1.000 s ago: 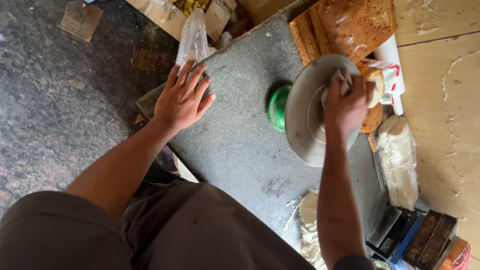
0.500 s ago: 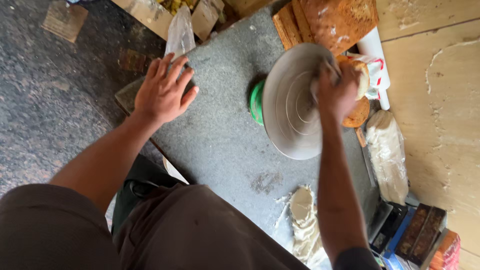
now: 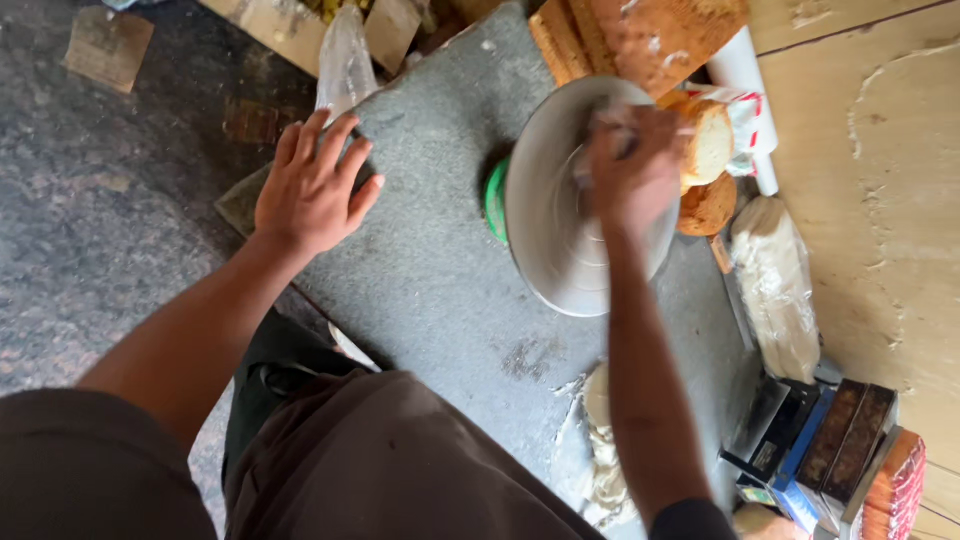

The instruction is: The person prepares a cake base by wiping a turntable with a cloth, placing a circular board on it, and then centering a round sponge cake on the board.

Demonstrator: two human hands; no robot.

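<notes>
Lower frame: the person's dark trousers and both forearms are filling the near field. Lower right, a smear of pale cream or dough scraps (image 3: 600, 450) is lying on the grey table (image 3: 440, 290), with stacked boxes (image 3: 830, 450) at the far lower right.

Centre left: the left hand (image 3: 312, 190) is resting flat, palm down, on the table's edge, fingers spread, grip apart and holding nothing.

Centre right: the right hand (image 3: 632, 172) is pressing on the round metal turntable plate (image 3: 565, 215), grip closed on a pale rag or paper wad (image 3: 610, 125); motion blur is hiding the exact material. The plate is sitting tilted toward the camera on a green base (image 3: 496, 200), in the upper middle of the frame.

Judgement: wiping is under way. The plate surface is looking dull grey and mostly bare, with faint concentric marks; the part under the hand is hidden.

Upper right: round sponge cakes (image 3: 705, 160) are sitting just beside the plate, with a slab of brown sponge (image 3: 650, 30) beyond.
</notes>
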